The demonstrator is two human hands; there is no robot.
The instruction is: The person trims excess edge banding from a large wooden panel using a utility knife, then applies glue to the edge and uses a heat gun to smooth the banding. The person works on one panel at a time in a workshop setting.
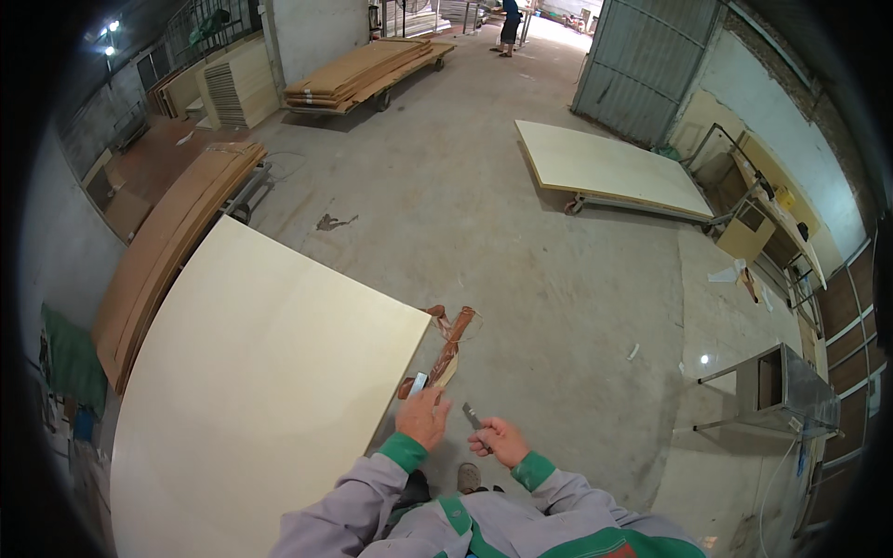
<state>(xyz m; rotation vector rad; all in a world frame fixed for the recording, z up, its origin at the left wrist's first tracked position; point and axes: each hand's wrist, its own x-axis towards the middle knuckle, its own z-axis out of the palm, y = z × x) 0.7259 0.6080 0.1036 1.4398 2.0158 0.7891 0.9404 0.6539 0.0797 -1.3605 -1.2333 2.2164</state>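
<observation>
A utility knife [473, 416] is gripped in my right hand [500, 441], its blade end pointing up and to the left. My left hand [424, 418] is at the right edge of a large cream panel [270, 372], its fingers curled and partly hidden. Just beyond those fingers are a small whitish piece [419, 382] and a crumpled strip of brown plastic wrap [454, 337] beside the panel's corner. Whether my left hand holds either of these cannot be made out. A small gap separates the two hands.
Brown boards [177, 251] lie on a cart at left; another loaded cart [363, 74] stands farther back. At right are a cream panel on a trolley [614, 167], a metal stand [781, 391] and a cluttered bench [777, 214]. A person [509, 26] stands near the far doorway.
</observation>
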